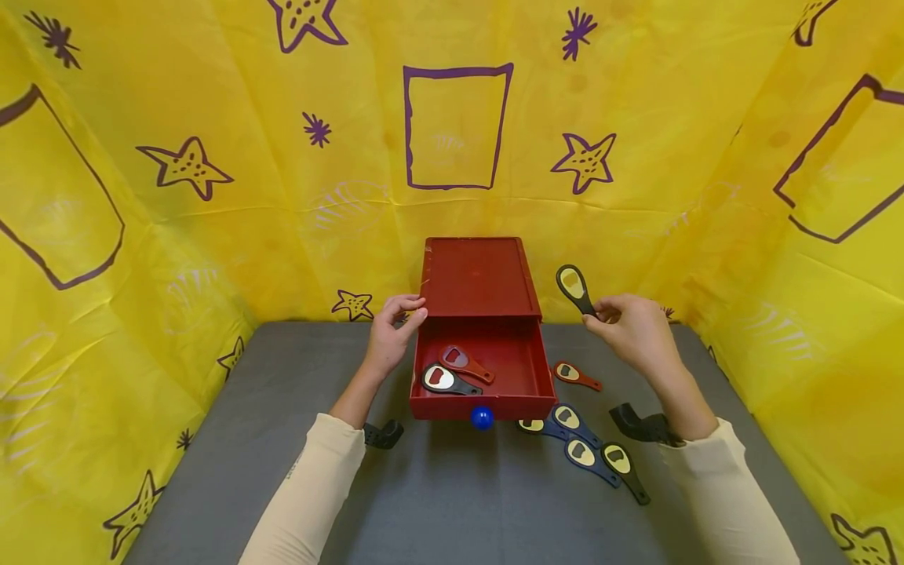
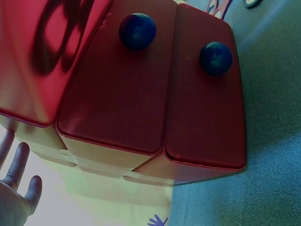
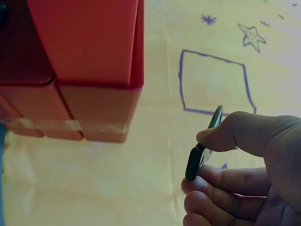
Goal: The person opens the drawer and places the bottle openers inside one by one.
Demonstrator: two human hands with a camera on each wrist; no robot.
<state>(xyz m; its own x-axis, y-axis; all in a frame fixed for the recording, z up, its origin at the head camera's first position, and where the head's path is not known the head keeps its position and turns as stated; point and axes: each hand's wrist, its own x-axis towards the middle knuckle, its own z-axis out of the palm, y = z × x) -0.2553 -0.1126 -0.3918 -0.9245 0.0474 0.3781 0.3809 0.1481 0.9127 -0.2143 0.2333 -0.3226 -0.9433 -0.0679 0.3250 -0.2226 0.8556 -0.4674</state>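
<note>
My right hand pinches a black bottle opener by its handle end, between thumb and fingers, raised to the right of the red drawer unit. The opener's head carries a pale oval and points up and away. In the right wrist view the same opener appears nearly edge-on. At the unit's left side is my left hand, fingers extended, fingertips right at the wall. The top drawer is pulled out. Inside it lie a red bottle opener and a black bottle opener.
On the grey table, right of the drawer, lie a red opener, blue openers and a black opener. A blue knob juts from the drawer front. Two closed drawers sit below. Yellow cloth surrounds the table.
</note>
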